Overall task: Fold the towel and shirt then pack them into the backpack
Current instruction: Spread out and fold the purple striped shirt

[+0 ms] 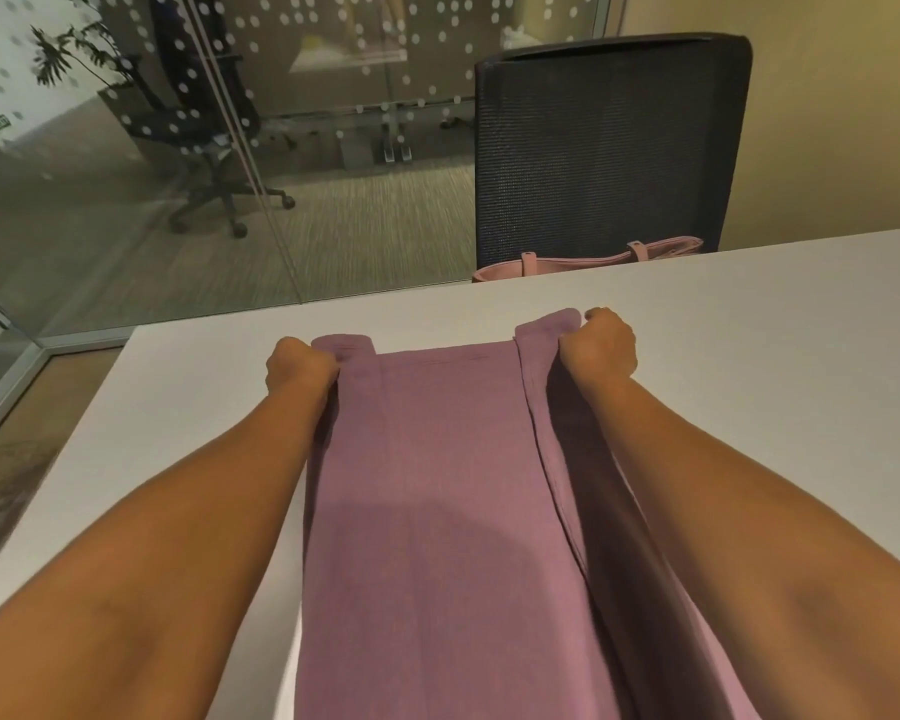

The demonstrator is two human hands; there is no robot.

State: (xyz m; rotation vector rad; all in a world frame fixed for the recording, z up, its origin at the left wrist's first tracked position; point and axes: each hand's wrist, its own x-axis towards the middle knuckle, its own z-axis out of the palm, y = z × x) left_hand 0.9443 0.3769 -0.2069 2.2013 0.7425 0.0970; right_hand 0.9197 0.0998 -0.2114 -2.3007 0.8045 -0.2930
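Since both hands are clamped on the cloth [437,459], treat this as a fold in progress. Your left hand [300,368] is curled round the far left corner. Your right hand [601,348] is curled round the far right corner. The hands are apart, with the cloth's full width between them.

Location: the mauve cloth lies lengthwise down the middle of the desk [749,330]. Its far end stops short of the far edge, and its near end runs to the near edge and out of view. Whether it is the towel or the shirt cannot be told. A hemmed flap is turned in along the right side, and a small tab stands out at each far corner.

Handling, as judged: soft, light, thin fabric with no stiffness. Expect it to sag between your hands and drape wherever it is unsupported. It is not fragile, and it should stay put on the matt desk. Loose layers may slide apart if you grip only the top one.

Hold points: take the corners, pinching every layer together. Keep the far edge taut between both hands when you bring it over.

A pink bag [593,262] sits on the chair [609,148] just past the far edge, right of centre. It cannot be confirmed as the backpack.
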